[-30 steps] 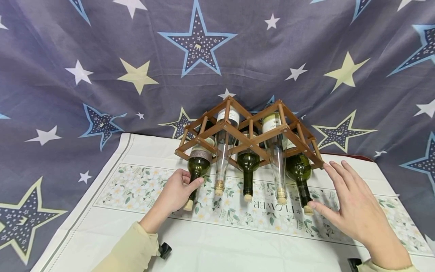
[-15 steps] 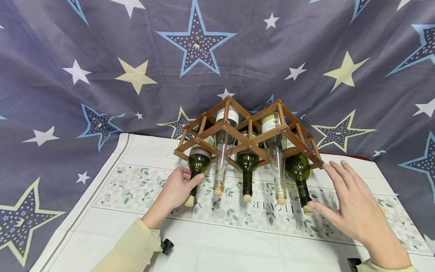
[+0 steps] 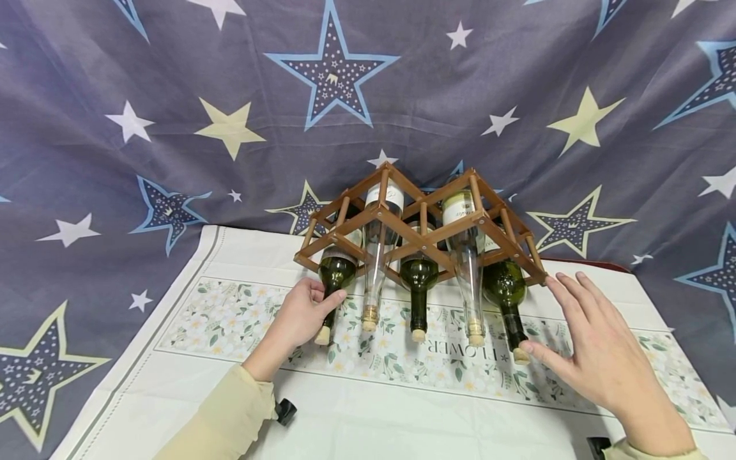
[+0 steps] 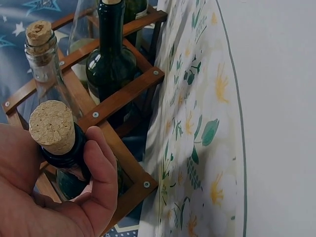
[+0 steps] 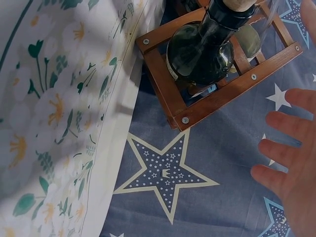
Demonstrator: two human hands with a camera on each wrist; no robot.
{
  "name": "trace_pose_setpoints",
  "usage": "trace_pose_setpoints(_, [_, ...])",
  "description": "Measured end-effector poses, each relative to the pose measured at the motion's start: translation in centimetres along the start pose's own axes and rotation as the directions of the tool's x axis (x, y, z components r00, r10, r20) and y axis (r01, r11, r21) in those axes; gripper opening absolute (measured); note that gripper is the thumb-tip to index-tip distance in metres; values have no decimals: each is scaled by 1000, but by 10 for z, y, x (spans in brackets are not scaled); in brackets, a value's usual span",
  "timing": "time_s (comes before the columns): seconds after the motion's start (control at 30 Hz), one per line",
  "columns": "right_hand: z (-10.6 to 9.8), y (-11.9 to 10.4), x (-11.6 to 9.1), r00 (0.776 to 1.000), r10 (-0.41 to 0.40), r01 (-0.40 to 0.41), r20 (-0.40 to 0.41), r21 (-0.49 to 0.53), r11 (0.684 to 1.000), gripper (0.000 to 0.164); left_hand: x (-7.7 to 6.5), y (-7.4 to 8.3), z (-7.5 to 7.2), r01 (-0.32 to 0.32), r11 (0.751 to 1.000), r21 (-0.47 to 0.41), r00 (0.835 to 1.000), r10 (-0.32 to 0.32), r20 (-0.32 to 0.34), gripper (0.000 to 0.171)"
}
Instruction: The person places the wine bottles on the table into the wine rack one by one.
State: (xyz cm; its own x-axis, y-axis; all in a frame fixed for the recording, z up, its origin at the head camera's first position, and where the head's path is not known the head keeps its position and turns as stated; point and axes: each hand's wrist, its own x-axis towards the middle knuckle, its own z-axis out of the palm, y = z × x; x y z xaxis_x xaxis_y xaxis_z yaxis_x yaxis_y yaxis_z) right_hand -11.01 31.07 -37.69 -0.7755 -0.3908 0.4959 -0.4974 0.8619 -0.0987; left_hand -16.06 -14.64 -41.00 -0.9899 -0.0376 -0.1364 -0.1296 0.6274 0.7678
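A wooden wine rack holds several corked bottles, necks pointing toward me. My left hand grips the neck of the leftmost green wine bottle; in the left wrist view its fingers curl around the neck just below the cork. Spread and straight, my right hand is by the rack's right end, with its thumb tip close to the cork of the rightmost green bottle. In the right wrist view, the fingers look apart from the rack. Whether the thumb touches the cork, I cannot tell.
Two clear bottles, one left and one right, lie in the upper slots, with a green bottle between them lower down. Under the rack spreads a white tablecloth with a floral band. A star-patterned curtain hangs behind.
The leftmost bottle has slid slightly deeper into the rack, away from me, with my left hand on its neck. My right hand has stayed nearly still.
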Motion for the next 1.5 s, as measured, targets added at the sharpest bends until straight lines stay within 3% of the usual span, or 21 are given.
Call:
trace_pose_setpoints(1.1, [1,-2,-1,1000,8,-8,6,-9,1000,107,16,1,1,15,998,-60,1000,-14,13,71])
trace_pose_setpoints(1.5, [1,-3,-1,1000,10,-10,22,-12,1000,107,18,3,1,19,998,-53,1000,-18,12,64])
